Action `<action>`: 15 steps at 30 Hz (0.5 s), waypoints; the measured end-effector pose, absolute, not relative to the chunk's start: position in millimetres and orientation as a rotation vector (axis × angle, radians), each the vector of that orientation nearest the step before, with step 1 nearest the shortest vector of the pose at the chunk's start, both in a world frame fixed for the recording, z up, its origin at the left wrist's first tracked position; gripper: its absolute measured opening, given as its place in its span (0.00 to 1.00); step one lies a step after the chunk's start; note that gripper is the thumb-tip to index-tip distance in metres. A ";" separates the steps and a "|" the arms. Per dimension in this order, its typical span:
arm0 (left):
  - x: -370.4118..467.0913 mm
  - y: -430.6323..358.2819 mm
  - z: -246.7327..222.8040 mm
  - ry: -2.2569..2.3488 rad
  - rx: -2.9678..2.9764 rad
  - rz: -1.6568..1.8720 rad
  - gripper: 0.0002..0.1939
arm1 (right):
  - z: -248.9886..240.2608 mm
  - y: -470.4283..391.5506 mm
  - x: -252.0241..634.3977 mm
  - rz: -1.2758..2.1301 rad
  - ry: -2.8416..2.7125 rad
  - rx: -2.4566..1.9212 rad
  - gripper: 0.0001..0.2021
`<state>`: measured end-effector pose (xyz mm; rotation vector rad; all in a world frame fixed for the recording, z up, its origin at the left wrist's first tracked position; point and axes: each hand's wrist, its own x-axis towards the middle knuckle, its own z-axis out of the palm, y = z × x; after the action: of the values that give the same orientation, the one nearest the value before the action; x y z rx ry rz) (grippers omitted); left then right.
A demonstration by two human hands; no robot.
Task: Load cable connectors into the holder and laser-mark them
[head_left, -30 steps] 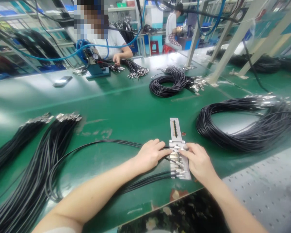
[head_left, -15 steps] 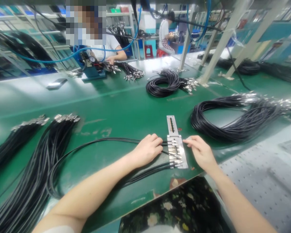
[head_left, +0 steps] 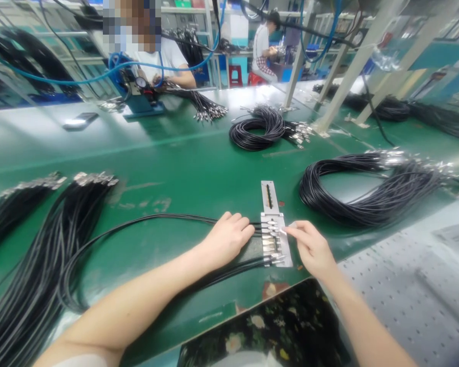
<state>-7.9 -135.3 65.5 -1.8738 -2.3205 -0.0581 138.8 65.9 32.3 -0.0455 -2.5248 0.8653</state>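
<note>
A silver metal fixture (head_left: 276, 242) with slots lies on the green table, and metal-tipped cable ends sit across it. My left hand (head_left: 228, 238) is closed over thin black cables (head_left: 176, 216) just left of the fixture. These cables loop away behind my left forearm. At the fixture's right edge, my right hand (head_left: 311, 247) pinches a small silver cable connector (head_left: 283, 230) between thumb and forefinger. More black cables (head_left: 237, 269) run from the fixture's lower slots beneath my left arm. A narrow slotted plate (head_left: 269, 197) extends from the fixture's far end.
Bundles of black cables lie at left (head_left: 61, 244), and coiled bundles rest at back centre (head_left: 257, 130) and right (head_left: 367, 191). Across the table, a co-worker (head_left: 164, 66) sits behind a blue press (head_left: 139, 97). A perforated grey surface (head_left: 398, 285) adjoins at right.
My right hand has moved slightly nearer and left, onto the fixture's edge. The middle cable ends, slanted before, now lie straighter and closer to the upper ones. The view has shifted slightly.
</note>
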 end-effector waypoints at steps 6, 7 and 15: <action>-6.3 -134.4 67.6 -2.305 -1.906 -0.082 0.08 | 27.3 65.8 138.4 0.619 -2.650 0.034 0.24; -6.4 -134.2 67.7 -2.299 -1.924 -0.084 0.08 | 27.4 65.6 137.9 0.588 -2.652 0.040 0.24; -8.1 -131.3 64.1 -2.345 -1.994 -0.117 0.14 | 28.9 60.2 136.0 0.419 -2.611 0.071 0.19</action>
<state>-8.1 -131.3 64.1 -1.9939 -2.3450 -0.1168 136.0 60.2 28.9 0.0713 -2.6109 0.4194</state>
